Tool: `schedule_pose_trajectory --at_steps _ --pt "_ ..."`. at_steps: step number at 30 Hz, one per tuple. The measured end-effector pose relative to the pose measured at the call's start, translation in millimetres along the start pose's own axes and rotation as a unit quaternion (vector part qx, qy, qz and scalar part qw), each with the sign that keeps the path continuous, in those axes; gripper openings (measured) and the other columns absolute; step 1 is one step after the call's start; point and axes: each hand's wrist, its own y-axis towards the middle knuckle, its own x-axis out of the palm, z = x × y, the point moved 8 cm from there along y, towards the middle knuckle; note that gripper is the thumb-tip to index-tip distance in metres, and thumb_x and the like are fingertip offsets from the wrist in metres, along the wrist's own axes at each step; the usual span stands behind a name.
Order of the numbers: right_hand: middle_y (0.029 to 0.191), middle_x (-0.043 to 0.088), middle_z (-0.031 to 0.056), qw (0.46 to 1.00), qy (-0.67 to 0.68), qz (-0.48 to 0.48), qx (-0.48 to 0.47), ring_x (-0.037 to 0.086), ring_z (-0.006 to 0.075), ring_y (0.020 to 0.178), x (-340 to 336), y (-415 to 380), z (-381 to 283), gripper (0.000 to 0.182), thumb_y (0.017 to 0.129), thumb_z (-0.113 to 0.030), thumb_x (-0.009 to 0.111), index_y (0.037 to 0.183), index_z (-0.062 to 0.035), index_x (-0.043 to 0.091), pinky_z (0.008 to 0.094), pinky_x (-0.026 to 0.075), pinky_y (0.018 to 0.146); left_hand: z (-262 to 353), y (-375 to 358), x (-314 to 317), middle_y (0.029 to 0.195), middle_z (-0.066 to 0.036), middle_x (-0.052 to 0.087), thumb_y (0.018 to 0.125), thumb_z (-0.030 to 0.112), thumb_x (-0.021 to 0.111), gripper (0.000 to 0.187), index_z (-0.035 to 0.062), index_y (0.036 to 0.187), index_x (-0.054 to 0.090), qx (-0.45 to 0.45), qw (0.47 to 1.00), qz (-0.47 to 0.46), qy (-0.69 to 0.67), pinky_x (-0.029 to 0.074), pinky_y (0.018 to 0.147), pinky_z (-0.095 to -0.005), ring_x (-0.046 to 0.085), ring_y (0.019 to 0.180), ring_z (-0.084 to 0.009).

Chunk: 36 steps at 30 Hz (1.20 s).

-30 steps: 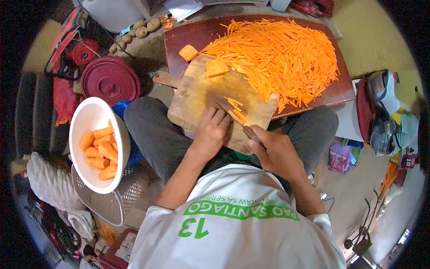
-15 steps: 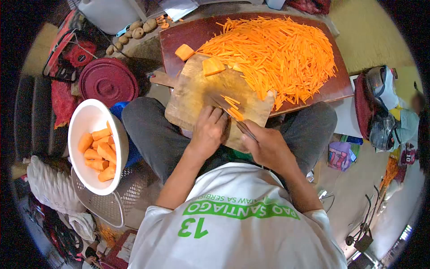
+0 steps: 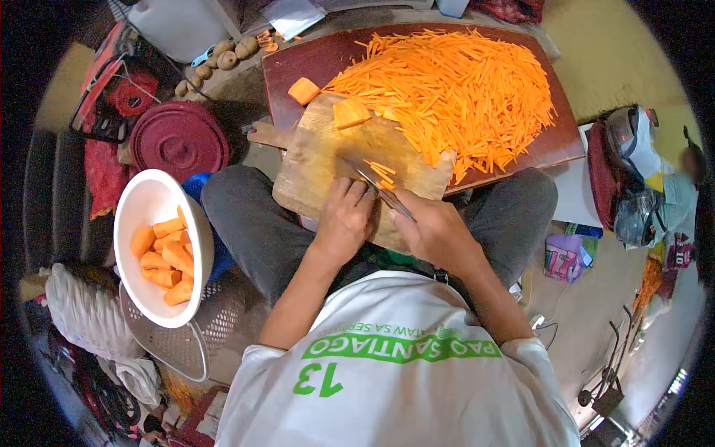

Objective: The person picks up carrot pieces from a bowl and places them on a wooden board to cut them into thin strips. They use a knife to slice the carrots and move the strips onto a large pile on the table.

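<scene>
My right hand [image 3: 436, 229] is closed around the handle of a knife [image 3: 395, 203], its blade slanting up and left over the wooden cutting board [image 3: 313, 167]. Beside the blade, my left hand [image 3: 344, 217] presses curled fingers on the board; a bit of orange carrot shows at the fingertips, mostly hidden. A few cut carrot sticks [image 3: 383, 170] lie just beyond the knife. Near the board's far edge sits a carrot chunk [image 3: 350, 114], and another chunk [image 3: 304, 91] rests on the dark red tabletop [image 3: 287, 63].
A large heap of carrot sticks [image 3: 462, 97] covers much of the red tabletop. On the left, a white basin [image 3: 128, 223] holds several peeled carrot pieces [image 3: 177, 257]. Behind it are a maroon lid [image 3: 179, 138] and several brown potato-like roots [image 3: 226, 58].
The knife and my right hand have shifted slightly left and up, and the blade is closer to my left fingers. My left hand stays in about the same place.
</scene>
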Motion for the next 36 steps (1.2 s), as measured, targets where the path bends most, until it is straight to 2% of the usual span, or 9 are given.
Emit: schedule_pose_trajectory --at_steps 4,16,22,25,28,31,34,36 --pt "0.087 0.069 0.0279 0.997 0.022 -0.044 0.055 0.069 0.0494 0.083 -8.7 -9.4 -1.7 0.023 0.102 -0.017 0.064 0.118 -0.0009 0.065 0.0541 0.054 0.07 2.3 0.4 -4.9 0.1 -0.015 0.061 0.072 0.001 0.075 0.027 -0.003 0.099 0.073 -0.008 1.0 0.001 0.01 0.051 0.088 -0.0471 0.057 0.099 -0.0368" --pt "0.092 0.07 0.0285 1.0 -0.013 -0.001 -0.026 0.069 0.0493 0.088 3.9 -0.1 -1.8 0.027 0.102 -0.019 0.065 0.121 -0.0001 0.064 0.0531 0.054 0.073 4.0 -1.1 -6.5 0.102 -0.015 0.061 0.069 0.002 0.077 0.035 -0.003 0.103 0.074 0.001 0.999 0.024 0.025 0.051 0.089 -0.0483 0.057 0.099 -0.0374" --pt "0.093 0.069 0.0285 0.995 0.022 -0.051 0.08 0.069 0.0495 0.087 -1.7 -8.4 -0.2 0.026 0.103 -0.018 0.062 0.121 -0.0003 0.065 0.0513 0.054 0.073 -0.1 -2.6 -6.5 0.102 -0.015 0.062 0.068 0.002 0.078 0.036 -0.0021 0.104 0.074 -0.01 1.0 0.006 0.003 0.05 0.087 -0.0476 0.057 0.099 -0.037" --pt "0.093 0.069 0.0284 0.996 0.011 -0.054 0.075 0.069 0.0496 0.087 -1.3 -12.6 -0.1 0.027 0.103 -0.018 0.062 0.123 -0.0004 0.065 0.0511 0.054 0.073 -1.2 -1.8 -3.9 0.101 -0.015 0.062 0.069 0.002 0.078 0.035 -0.0018 0.103 0.074 -0.012 1.0 0.006 0.0 0.05 0.087 -0.0475 0.057 0.099 -0.037" --pt "0.09 0.069 0.0282 1.0 -0.013 0.011 -0.008 0.069 0.05 0.086 4.7 -9.2 -0.7 0.028 0.103 -0.018 0.062 0.124 -0.0003 0.065 0.051 0.053 0.072 -2.4 -3.6 -1.9 0.102 -0.015 0.062 0.069 0.002 0.077 0.034 -0.0018 0.103 0.074 -0.016 1.0 0.002 -0.001 0.05 0.088 -0.0478 0.057 0.099 -0.0371" --pt "0.088 0.069 0.0271 1.0 0.002 0.014 -0.021 0.069 0.0478 0.083 4.0 -1.6 -3.0 0.029 0.103 -0.019 0.063 0.125 0.0001 0.065 0.0493 0.054 0.071 -1.4 -0.8 -1.9 0.103 -0.015 0.062 0.069 0.002 0.078 0.034 -0.0017 0.103 0.073 -0.008 1.0 0.01 0.004 0.05 0.089 -0.0482 0.057 0.099 -0.0373" --pt "0.086 0.069 0.0243 0.999 0.041 -0.016 0.026 0.07 0.0398 0.075 1.2 2.2 -2.9 0.031 0.103 -0.02 0.065 0.126 0.001 0.067 0.0447 0.054 0.069 0.7 -0.6 -7.1 0.103 -0.015 0.062 0.068 0.002 0.079 0.036 -0.0013 0.103 0.073 -0.002 1.0 0.015 0.012 0.049 0.089 -0.0483 0.057 0.099 -0.0375" --pt "0.083 0.067 0.0213 0.997 0.069 0.018 0.04 0.067 0.0324 0.071 -8.7 1.2 -3.9 0.03 0.103 -0.018 0.066 0.126 0.0018 0.068 0.0417 0.053 0.068 1.3 -0.6 -7.9 0.103 -0.016 0.062 0.066 0.002 0.079 0.038 -0.0009 0.104 0.072 -0.002 1.0 0.017 0.01 0.049 0.089 -0.0483 0.057 0.1 -0.0377"
